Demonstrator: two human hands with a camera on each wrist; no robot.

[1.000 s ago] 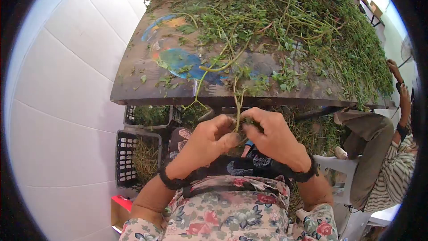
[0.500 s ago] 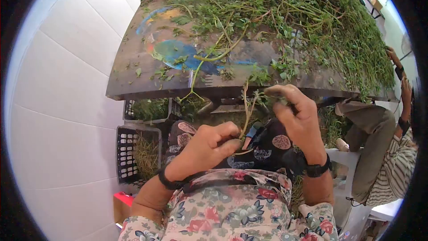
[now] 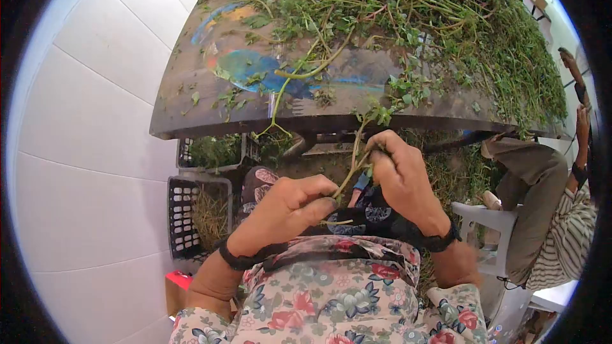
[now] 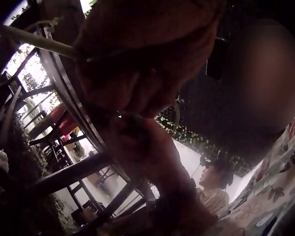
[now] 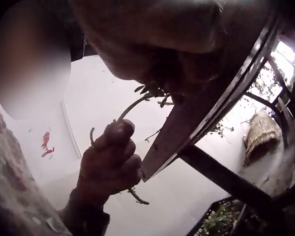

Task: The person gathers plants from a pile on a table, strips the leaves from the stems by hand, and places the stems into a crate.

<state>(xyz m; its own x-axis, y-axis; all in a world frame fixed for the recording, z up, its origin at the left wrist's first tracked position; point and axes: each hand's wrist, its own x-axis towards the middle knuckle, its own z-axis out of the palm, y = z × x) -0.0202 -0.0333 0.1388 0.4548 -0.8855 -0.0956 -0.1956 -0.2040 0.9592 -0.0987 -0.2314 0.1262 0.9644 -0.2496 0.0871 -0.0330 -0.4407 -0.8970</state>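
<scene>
Green stem (image 3: 346, 183) slants toward the table (image 3: 185, 108) from my pinching left hand (image 3: 280, 207); my right hand (image 3: 408, 181), nearer its leafy top (image 3: 381, 114), pinches a side shoot (image 3: 364, 160).

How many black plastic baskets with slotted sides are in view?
2. The leaf-filled basket sits partly under the dark painted table; the straw-filled basket stands beside it, nearer the camera wearer. More may be hidden beneath the table.
</scene>
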